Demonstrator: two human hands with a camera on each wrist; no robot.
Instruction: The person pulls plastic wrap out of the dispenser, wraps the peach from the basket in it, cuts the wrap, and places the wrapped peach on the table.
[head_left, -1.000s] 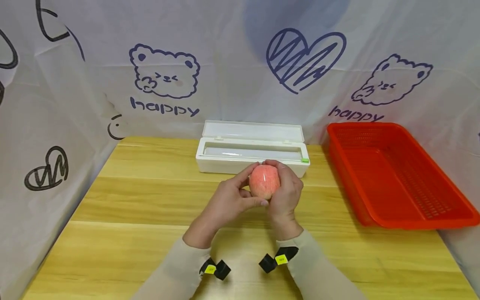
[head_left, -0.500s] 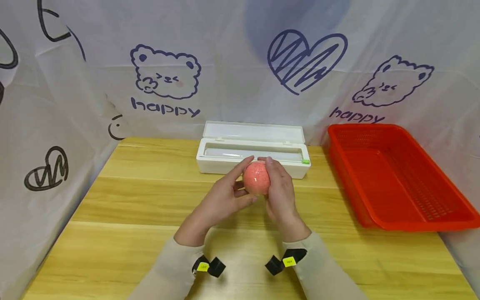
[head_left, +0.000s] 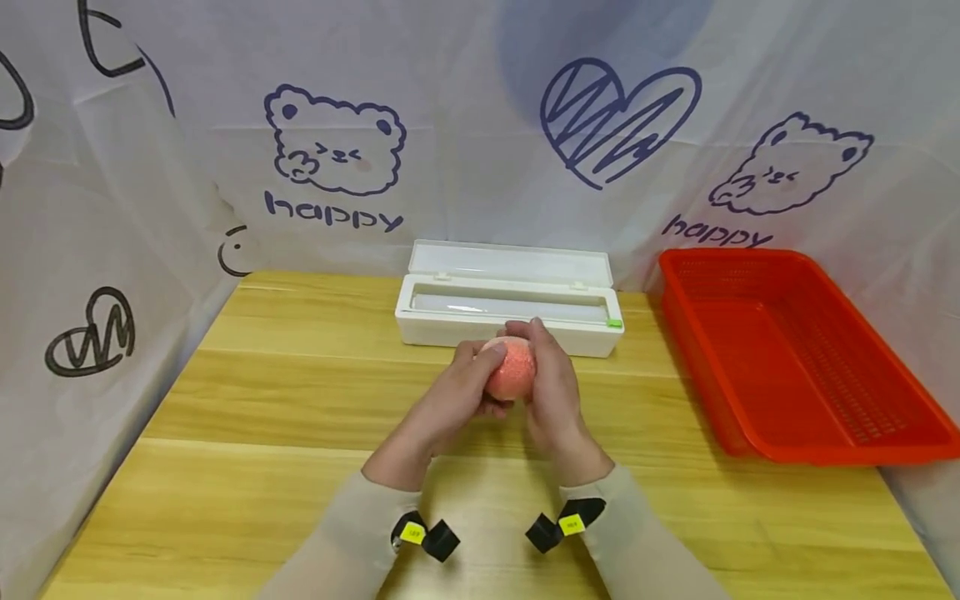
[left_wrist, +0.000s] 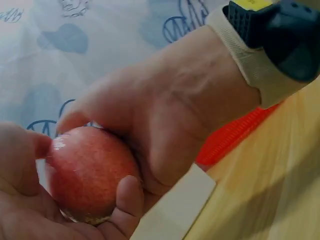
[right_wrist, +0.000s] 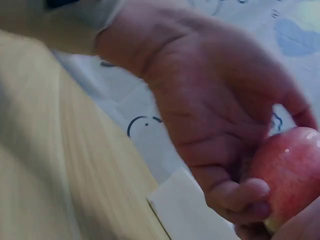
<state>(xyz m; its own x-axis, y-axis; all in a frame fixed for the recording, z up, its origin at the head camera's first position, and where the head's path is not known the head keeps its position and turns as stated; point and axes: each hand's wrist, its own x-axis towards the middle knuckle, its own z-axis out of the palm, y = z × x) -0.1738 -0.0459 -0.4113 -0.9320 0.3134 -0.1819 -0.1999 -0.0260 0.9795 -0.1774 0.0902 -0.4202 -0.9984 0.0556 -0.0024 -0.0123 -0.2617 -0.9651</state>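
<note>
Over the middle of the table, both hands hold a round pinkish-red apple [head_left: 513,371] that shines as if clear film covers it. My left hand [head_left: 453,396] grips it from the left, thumb across its upper left side and fingers curled underneath. On the right and far sides my right hand [head_left: 555,383] cups it. The left wrist view shows the apple [left_wrist: 92,170] close up between both hands, with crinkled clear film at its lower edge. In the right wrist view, the apple [right_wrist: 290,165] is partly cut off by the frame edge.
Just behind the hands stands a white cling film dispenser [head_left: 450,333], lid raised, with a film roll [head_left: 510,307] inside and a green slider [head_left: 614,323] at its right end. A red plastic basket [head_left: 765,358] sits at the right. Printed cloth hangs behind the wooden table [head_left: 262,417].
The apple has shifted slightly left and turned, its pale part now near the top. My left thumb has moved from the near side onto the apple's upper left.
</note>
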